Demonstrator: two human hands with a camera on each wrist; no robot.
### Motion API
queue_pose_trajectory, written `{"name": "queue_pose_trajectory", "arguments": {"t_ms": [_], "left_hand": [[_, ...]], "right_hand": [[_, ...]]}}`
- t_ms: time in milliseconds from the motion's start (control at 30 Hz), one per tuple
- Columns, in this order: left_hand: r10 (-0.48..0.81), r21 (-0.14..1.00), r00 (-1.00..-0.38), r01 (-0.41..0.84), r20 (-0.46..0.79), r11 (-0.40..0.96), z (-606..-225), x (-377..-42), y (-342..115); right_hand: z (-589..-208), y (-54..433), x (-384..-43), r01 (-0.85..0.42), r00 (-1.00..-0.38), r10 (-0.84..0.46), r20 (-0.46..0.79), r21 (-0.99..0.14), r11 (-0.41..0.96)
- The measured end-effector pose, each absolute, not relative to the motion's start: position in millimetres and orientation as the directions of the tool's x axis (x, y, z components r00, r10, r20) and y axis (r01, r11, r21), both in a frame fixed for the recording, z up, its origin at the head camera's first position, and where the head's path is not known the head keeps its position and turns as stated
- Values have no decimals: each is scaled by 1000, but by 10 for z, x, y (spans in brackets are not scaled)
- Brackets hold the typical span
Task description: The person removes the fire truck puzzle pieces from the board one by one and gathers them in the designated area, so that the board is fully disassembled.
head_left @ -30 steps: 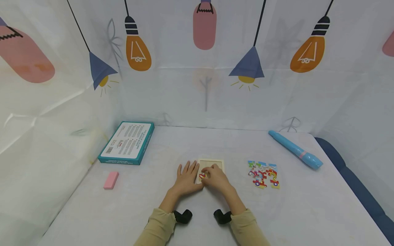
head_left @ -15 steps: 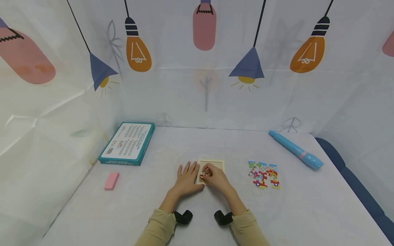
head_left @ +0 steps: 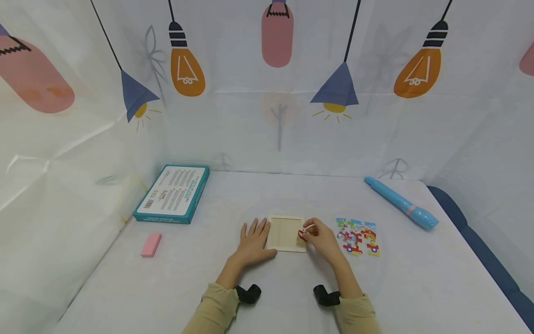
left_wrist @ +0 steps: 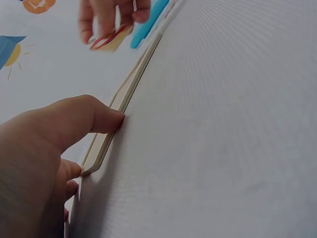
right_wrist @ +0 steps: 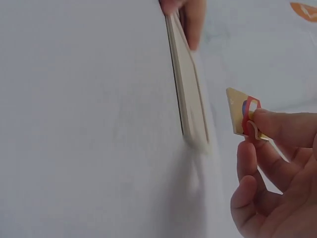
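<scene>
A shallow wooden puzzle tray (head_left: 285, 235) lies bare inside on the table between the hands. The left hand (head_left: 252, 242) rests flat at its left side, fingers spread; in the left wrist view the thumb (left_wrist: 106, 119) touches the tray's front edge. Over the tray's right edge, the right hand (head_left: 320, 235) pinches a puzzle piece (right_wrist: 241, 113) between thumb and fingers. That piece is yellow with red and blue print, held tilted and raised above the tray. Several colourful puzzle pieces (head_left: 354, 236) lie grouped to the right of this hand.
A teal-edged box (head_left: 173, 195) lies at the back left, with a pink block (head_left: 150, 245) in front of it. A light-blue tube-shaped object (head_left: 396, 200) lies at the back right. A patterned white sheet stands behind the table (head_left: 125, 287).
The right hand has moved right from the tray's lower left corner to its right edge, lifting the puzzle piece out. The left hand has stayed in place.
</scene>
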State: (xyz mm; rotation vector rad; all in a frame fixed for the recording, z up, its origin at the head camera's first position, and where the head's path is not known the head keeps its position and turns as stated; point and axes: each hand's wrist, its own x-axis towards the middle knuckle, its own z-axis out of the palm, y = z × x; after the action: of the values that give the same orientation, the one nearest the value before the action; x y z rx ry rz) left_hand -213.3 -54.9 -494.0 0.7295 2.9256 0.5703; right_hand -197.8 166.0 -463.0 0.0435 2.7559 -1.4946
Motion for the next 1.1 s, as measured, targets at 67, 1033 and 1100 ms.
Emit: {"name": "queue_pose_trajectory", "arguments": {"t_ms": [67, 1033, 1100], "left_hand": [[465, 376, -885, 434, 11, 819, -4937, -2131, -549], [463, 382, -886, 426, -6, 820, -4969, -2114, -529], [464, 384, -886, 426, -6, 819, -4967, -2114, -529]], "right_hand": [[-4626, 1768, -1947, 74, -997, 46, -58, -828, 556], [-4649, 2359, -1710, 207, -977, 192, -92, -619, 757], [-4644, 2358, -1717, 200, -979, 184, -89, -606, 770]]}}
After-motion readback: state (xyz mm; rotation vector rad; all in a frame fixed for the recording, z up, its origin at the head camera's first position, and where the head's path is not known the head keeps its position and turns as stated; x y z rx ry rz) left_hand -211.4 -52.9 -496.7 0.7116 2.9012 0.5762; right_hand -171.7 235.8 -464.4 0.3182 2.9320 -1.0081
